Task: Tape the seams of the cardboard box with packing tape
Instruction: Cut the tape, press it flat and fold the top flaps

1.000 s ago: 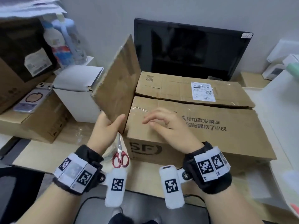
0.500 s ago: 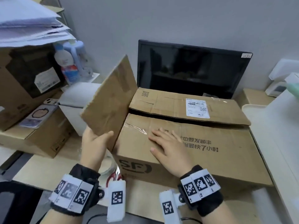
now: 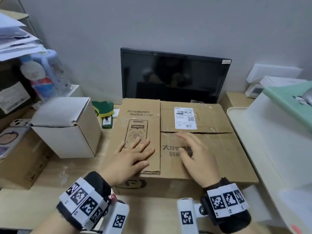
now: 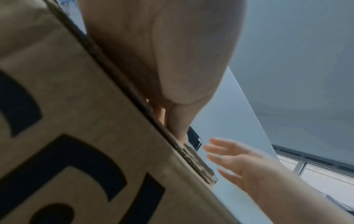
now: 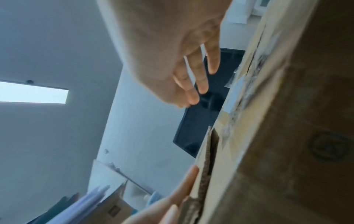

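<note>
A large brown cardboard box sits on the desk in front of a dark monitor. Its left end flap, printed with a phone graphic, lies folded flat over the two long top flaps. My left hand presses flat on that flap with straight fingers. My right hand hovers with spread fingers just above the near long flap, right of the end flap's edge. A seam runs between the long flaps, below a white shipping label. No tape roll shows in any view.
A small white open box stands left of the big box. Brown cartons with a phone on them fill the far left. The black monitor stands behind the box. White trays and a printer crowd the right.
My left hand swung the upright left end flap down flat onto the box top. My right hand lifted off the near flap and shifted right. The camera view rose.
</note>
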The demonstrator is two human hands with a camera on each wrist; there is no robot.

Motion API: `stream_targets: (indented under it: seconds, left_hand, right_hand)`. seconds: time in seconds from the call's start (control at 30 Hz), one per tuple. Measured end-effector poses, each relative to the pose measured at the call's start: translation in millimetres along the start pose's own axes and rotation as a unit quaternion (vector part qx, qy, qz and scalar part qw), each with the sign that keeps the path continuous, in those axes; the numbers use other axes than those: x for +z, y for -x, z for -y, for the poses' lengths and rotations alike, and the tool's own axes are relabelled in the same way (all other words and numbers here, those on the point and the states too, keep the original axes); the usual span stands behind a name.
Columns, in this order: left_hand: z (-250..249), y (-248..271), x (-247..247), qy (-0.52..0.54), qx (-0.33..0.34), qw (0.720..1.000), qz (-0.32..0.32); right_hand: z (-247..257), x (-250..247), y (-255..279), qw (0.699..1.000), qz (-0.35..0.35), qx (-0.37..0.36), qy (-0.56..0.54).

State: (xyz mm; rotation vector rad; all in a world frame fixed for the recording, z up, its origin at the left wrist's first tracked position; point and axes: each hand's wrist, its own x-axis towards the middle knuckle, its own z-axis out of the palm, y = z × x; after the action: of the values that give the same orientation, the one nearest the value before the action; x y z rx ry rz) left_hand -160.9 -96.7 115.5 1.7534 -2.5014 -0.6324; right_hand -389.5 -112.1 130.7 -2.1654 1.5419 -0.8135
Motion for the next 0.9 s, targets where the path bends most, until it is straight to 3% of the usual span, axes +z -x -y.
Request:
stream_targets:
  seconds: [0.07,0.1,0.2,0.33,0.4,0.47,0.5,0.6,0.7,0.73,0.8,0.9]
  left_hand:
    - [0.6,1.1,-2.0,-0.011,-0.004,1.000,0.012]
    - [0.7,1.7,-2.4,-0.013,-0.003,1.000,0.018]
    - [0.8,4.6,-2.5,-0.040,0.014,0.999,0.028]
    - [1.5,8.9,4.3,-0.083,0.033,0.996,-0.018]
    - [1.7,15.1,2.9,-0.034,0.045,0.996,-0.065]
    - [-1.6,23.6,-4.1,0.098,0.042,0.981,-0.164]
    - [-2.3,28.0,-8.9,0.181,0.031,0.954,-0.237]
    - [7.3,41.8,-21.0,0.338,-0.043,0.827,-0.448]
    - [41.0,61.8,-24.6,0.473,-0.099,0.686,-0.544]
    - [47.3,61.7,-26.3,0.510,-0.097,0.659,-0.544]
    - [60.4,67.8,-25.9,0.549,-0.101,0.627,-0.544]
    - [65.3,68.0,-36.1,0.550,-0.092,0.640,-0.528]
  right_hand:
    - [-4.8,9.6,-2.8,0.979,0.159,0.028,0.121]
    - [-7.6,16.2,-2.6,0.964,0.204,0.031,0.170]
    - [-11.6,25.4,-2.2,0.955,0.205,0.037,0.210]
    - [-5.4,20.9,-6.7,0.953,0.214,0.050,0.208]
    - [-0.7,21.0,-9.8,0.954,0.213,0.062,0.202]
    - [3.5,18.6,-17.7,0.954,0.219,0.074,0.190]
    - [4.9,17.3,-25.0,0.952,0.226,0.082,0.192]
    - [15.9,19.5,-51.7,0.943,0.226,0.107,0.221]
    - [37.2,37.8,-70.3,0.927,0.243,0.131,0.254]
    - [36.6,35.9,-71.5,0.925,0.237,0.147,0.257]
    - [37.3,35.5,-70.5,0.923,0.236,0.160,0.259]
    - [33.0,30.6,-68.8,0.915,0.258,0.151,0.270]
